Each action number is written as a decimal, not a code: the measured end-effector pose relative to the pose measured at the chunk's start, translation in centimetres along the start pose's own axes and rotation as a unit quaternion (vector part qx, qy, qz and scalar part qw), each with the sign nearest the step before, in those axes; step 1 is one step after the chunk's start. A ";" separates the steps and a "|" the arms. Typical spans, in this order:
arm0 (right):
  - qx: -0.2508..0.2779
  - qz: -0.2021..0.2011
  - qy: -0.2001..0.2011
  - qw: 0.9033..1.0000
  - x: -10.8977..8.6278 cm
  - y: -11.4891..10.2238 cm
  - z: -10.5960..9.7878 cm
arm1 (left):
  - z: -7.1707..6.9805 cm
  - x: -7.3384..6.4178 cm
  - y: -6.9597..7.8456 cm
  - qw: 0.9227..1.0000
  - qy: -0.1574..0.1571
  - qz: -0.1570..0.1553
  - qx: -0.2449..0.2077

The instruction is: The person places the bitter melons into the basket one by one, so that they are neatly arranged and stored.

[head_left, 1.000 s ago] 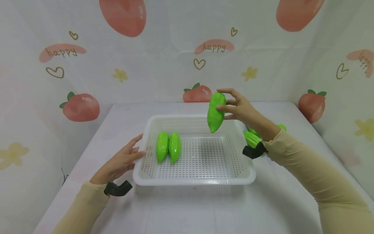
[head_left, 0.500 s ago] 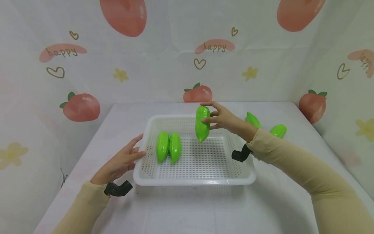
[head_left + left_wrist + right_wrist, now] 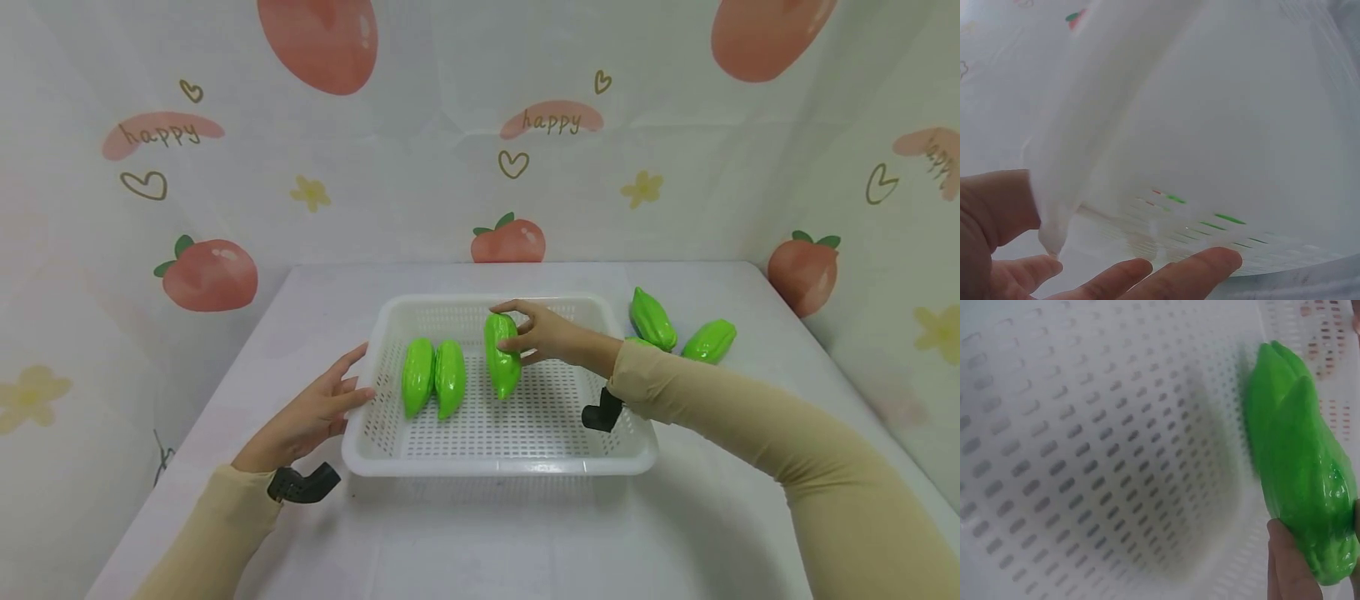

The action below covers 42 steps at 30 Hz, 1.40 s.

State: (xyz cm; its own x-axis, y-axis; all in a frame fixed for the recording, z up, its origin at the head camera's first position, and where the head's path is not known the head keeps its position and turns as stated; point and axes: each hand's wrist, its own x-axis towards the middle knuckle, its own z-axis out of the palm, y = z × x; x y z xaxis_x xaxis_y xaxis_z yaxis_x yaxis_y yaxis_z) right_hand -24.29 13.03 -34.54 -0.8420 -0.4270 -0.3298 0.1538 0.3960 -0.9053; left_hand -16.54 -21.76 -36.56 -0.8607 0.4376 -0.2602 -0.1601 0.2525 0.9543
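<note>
A glossy, bright green ridged vegetable point(image 3: 502, 357) with a pointed end hangs upright inside the white plastic basket point(image 3: 495, 465), gripped by my right hand point(image 3: 551, 335) between thumb and fingers. In the right wrist view this green vegetable point(image 3: 1310, 481) points away from the fingers and overlaps another one behind it. Two more green vegetables point(image 3: 417, 377) lie side by side in the basket's left part. My left hand point(image 3: 311, 414) holds the basket's left rim; in the left wrist view the thumb passes behind the rim point(image 3: 1054, 234) and fingers point(image 3: 1191, 275) reach beneath it.
Several more green vegetables lie on the white table point(image 3: 480, 542) right of the basket, including a tilted one point(image 3: 652, 319) and a farther one point(image 3: 709, 341); the right forearm partly hides another. A printed cloth backdrop point(image 3: 420, 167) rises behind and at the sides.
My right hand has moved left and down with the green vegetable, from above the basket's back right to inside it. The left hand and the basket have stayed in place.
</note>
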 end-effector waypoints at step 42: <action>-0.004 0.071 0.027 0.997 3.2 1.9 4.1 | 0.1 0.1 0.0 1.000 0.011 -0.009 0.013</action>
State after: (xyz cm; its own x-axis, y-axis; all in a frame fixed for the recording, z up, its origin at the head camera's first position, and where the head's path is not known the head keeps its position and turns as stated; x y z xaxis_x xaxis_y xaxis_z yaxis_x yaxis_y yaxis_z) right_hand -24.54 9.09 -38.42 -0.8385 -0.3219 -0.4397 0.2695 0.4563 -0.8480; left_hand -16.54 -21.66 -36.60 -0.8681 0.4142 -0.2736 -0.1631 0.2826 0.9453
